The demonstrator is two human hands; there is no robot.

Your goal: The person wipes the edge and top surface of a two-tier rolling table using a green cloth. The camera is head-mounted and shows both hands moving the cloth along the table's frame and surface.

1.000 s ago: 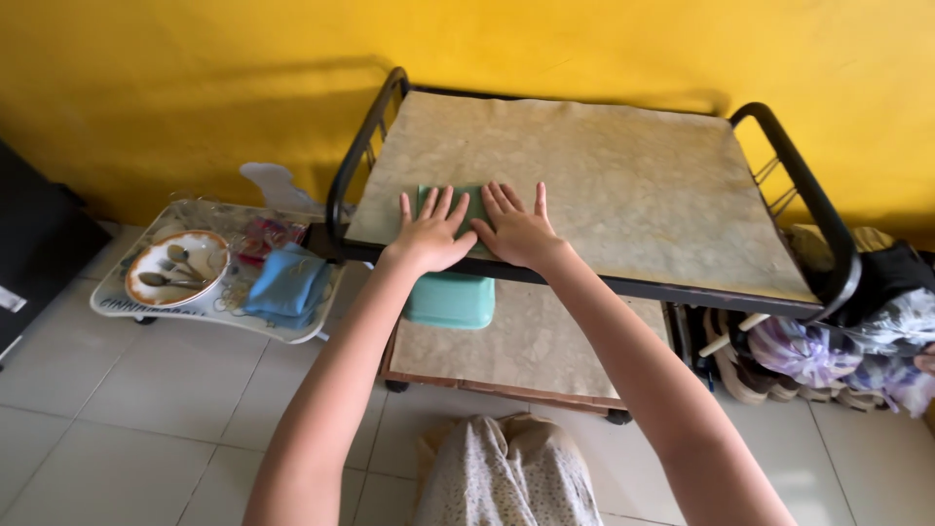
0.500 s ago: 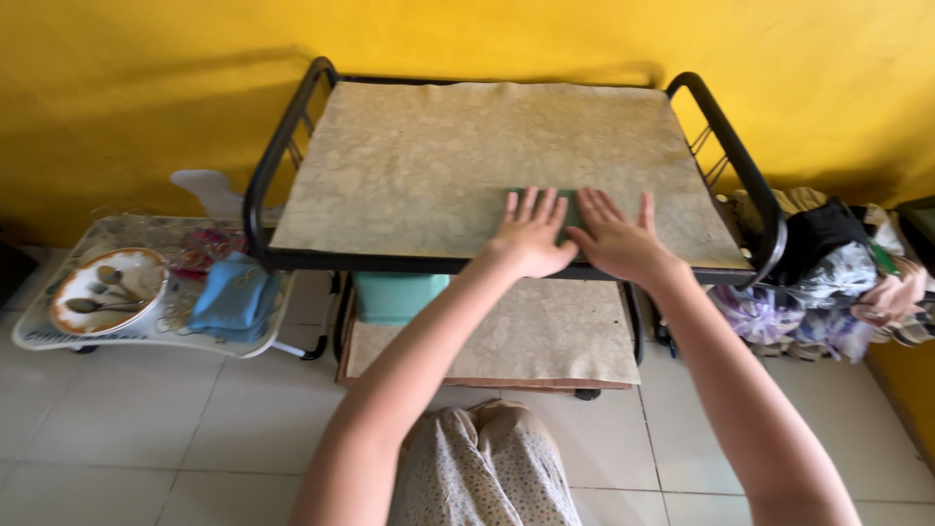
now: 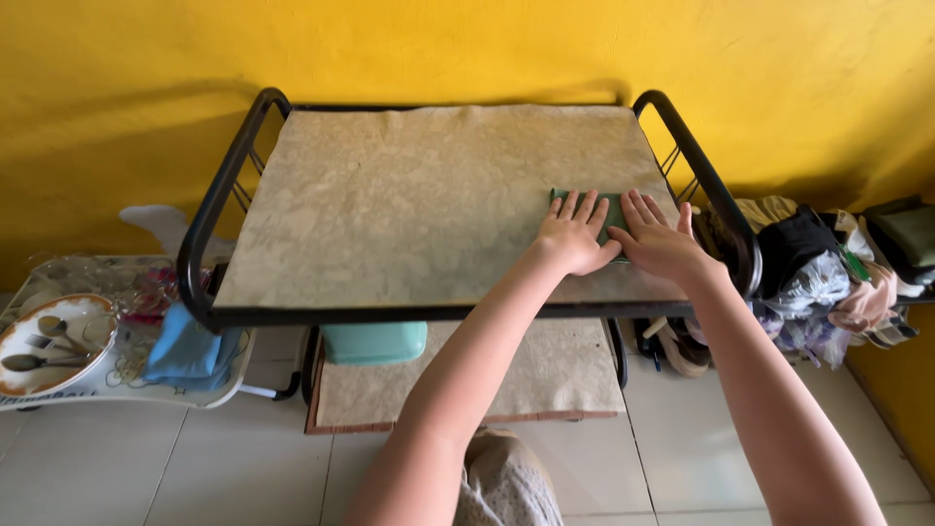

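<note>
Both hands have slid the green cloth (image 3: 610, 206) rightward along the table (image 3: 409, 195): a second ago it lay near the left end of the near edge, and now it sits close to the right end, just short of the black rail (image 3: 693, 161). The left hand (image 3: 575, 239) and the right hand (image 3: 664, 244) lie side by side, palms down, fingers straight and spread, pressing flat on the cloth without gripping it. Only a thin strip of the cloth shows past the fingertips and between the two hands; it looks soft and dark green.

A beige, marbled, slightly wrinkled sheet covers the table top, framed by rounded black metal tubing. Below it a lower shelf (image 3: 545, 375) carries the same mottled covering, with a smooth teal plastic tub (image 3: 375, 341) at its left end. On the pale tiled floor (image 3: 224, 468) to the far left stands a low white tray (image 3: 117, 375) with a clear plastic wrap; on it rests a round bowl with an orange rim (image 3: 54, 336) holding metal spoons, and a soft blue pouch (image 3: 190, 346). To the right of the table, a heap of crumpled clothes and bags (image 3: 828, 268) lies against the plain yellow wall (image 3: 467, 49).
</note>
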